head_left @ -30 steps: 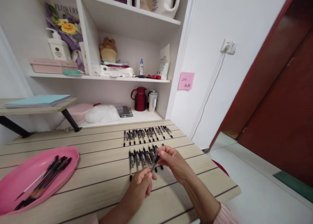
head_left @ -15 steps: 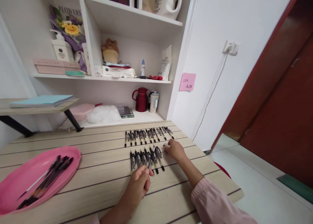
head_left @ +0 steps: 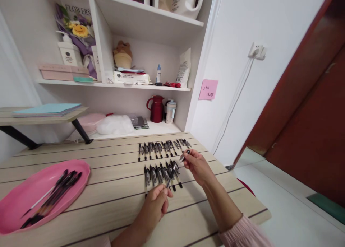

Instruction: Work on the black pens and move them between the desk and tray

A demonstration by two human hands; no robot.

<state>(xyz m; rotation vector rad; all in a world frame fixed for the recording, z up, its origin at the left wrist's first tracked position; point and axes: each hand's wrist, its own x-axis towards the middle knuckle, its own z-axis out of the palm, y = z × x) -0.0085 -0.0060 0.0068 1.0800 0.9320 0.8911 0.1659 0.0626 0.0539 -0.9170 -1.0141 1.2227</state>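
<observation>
Between the thumb and fingers of my left hand (head_left: 154,205) is a pen (head_left: 171,176), its tip end pointing up and away. My right hand (head_left: 198,166), a little beyond and to the right, pinches a dark pen cap (head_left: 185,154) with a clear part at its lower end. In front of my left hand lies a near row of pens and loose caps (head_left: 159,175), partly covered by the held pen. Behind it, a second row of pens and caps (head_left: 155,150) lies side by side on the table.
A pink oval tray (head_left: 81,165) with several dark pens (head_left: 58,195) stands on the striped wooden table (head_left: 107,207) at the left. A small raised shelf (head_left: 78,112) is behind it. White shelving (head_left: 140,87) with a red jug (head_left: 156,110) rises at the back.
My right hand has lifted off the table beside the near row, with the pen cap now showing in its fingers. My left hand still holds the pen, slightly shifted right.
</observation>
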